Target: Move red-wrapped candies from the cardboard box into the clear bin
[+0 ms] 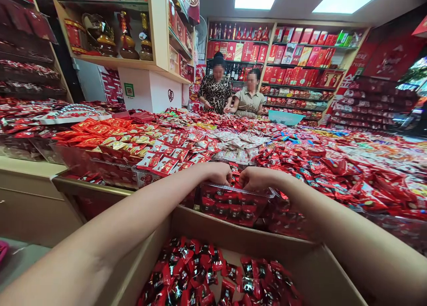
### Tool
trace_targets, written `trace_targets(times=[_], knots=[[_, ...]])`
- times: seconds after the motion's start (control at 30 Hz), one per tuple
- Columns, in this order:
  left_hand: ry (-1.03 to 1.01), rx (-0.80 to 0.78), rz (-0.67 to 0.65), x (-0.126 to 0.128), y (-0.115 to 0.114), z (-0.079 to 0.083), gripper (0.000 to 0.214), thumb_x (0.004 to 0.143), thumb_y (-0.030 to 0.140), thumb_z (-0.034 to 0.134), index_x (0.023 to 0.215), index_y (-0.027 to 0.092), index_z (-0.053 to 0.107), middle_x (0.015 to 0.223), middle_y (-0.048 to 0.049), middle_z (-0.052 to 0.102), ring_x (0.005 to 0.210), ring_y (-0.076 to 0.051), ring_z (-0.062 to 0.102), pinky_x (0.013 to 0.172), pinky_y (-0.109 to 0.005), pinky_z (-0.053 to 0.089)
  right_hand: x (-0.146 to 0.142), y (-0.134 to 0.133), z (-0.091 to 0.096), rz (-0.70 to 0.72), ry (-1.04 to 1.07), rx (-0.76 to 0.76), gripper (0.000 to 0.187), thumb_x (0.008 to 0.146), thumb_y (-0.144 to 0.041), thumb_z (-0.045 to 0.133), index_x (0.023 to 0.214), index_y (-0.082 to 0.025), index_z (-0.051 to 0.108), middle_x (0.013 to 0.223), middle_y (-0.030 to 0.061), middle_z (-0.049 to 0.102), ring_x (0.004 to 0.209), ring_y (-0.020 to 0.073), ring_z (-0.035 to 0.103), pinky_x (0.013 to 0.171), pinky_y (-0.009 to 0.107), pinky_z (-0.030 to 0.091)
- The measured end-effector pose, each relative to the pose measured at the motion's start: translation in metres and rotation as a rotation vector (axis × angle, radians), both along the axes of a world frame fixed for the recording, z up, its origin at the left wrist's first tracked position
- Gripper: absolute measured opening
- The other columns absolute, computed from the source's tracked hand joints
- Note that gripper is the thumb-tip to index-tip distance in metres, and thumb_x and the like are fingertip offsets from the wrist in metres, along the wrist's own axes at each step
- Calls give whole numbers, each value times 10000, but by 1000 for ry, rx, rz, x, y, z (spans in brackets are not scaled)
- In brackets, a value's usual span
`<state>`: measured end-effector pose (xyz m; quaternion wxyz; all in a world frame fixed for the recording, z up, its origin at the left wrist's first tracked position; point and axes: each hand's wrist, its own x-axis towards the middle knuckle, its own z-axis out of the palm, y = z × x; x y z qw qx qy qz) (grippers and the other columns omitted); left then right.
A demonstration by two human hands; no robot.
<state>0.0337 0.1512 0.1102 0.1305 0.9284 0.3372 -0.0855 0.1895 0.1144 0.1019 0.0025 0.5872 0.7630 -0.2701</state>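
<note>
Both my arms reach forward over a cardboard box (300, 270) that holds several red and black wrapped candies (213, 275). My left hand (218, 173) and my right hand (255, 178) are side by side inside a clear plastic bin (233, 203) of the same red and black candies (233, 207). The fingers of both hands curl downward into the bin and are hidden behind the knuckles, so what they hold cannot be made out.
A wide display counter (83, 186) carries many clear bins of red wrapped sweets (333, 172). Two people (230, 94) stand at its far side near a light blue basket (285, 117). Shelves of red gift boxes (293, 61) line the back wall. Bottles (126, 41) sit on a left shelf.
</note>
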Motion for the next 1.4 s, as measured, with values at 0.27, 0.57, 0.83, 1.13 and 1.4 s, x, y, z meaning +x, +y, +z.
trace_targets(times=[0.27,0.57,0.83,1.13,1.4], knots=[[-14,54,-48,3,-4,4,231,593,253,529,794,188,621,702,14,612,594,-114,498,489,-193,335,-10,-1,-4,9,46,169,184,573,-118,535,751,-161,556,693,-2,597,601,101,541,486,156,401],[15,53,-13,4,-6,4,249,611,238,526,828,175,630,732,-3,633,591,-116,509,500,-195,350,-4,-1,-8,17,-66,177,267,555,-138,552,820,-159,581,714,16,624,602,129,543,466,183,384],[23,14,-12,3,-4,5,262,621,255,551,855,174,637,773,-9,646,635,-118,536,541,-186,373,-8,-6,-4,54,-129,177,196,562,-147,534,740,-159,617,676,17,628,629,144,540,488,195,374],[26,29,-38,3,-3,3,258,641,265,524,855,171,633,779,-15,643,639,-124,529,518,-191,359,-4,-5,-2,37,-165,170,237,586,-178,536,805,-179,627,701,10,636,622,138,550,498,192,393],[48,37,-41,4,-4,3,238,629,282,529,815,170,626,754,-14,633,621,-122,514,494,-194,344,-6,-6,4,14,-223,115,297,525,-113,530,794,-174,639,705,27,651,595,150,568,458,196,397]])
